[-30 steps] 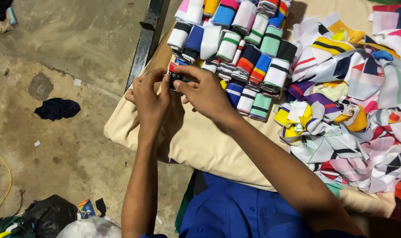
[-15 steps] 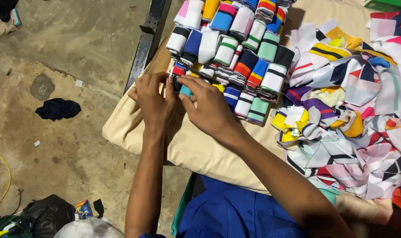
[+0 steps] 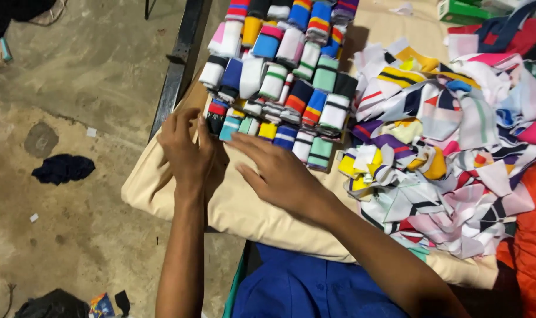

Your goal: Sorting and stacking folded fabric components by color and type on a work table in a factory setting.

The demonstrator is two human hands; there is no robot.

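- Striped rolled fabric bundles (image 3: pixel 279 76) stand in rows, many done.
- Left hand (image 3: pixel 185 150) and right hand (image 3: pixel 276 171), fingers flat, press newest roll (image 3: pixel 228 126) into place.
- Loose colourful fabric strips (image 3: pixel 450 153) heap left.

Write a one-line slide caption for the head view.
Two hands, left hand and right hand, press against rows of rolled striped cloth pieces on a beige cloth, loose scraps heaped alongside.

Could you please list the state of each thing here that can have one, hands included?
Left hand: open, fingertips at the front row's left end.
Right hand: open, flat on the beige cloth.
Rolled fabric bundles: rolled, packed in rows.
Loose fabric strips: unrolled, heaped.
Dark rag: crumpled on the floor.
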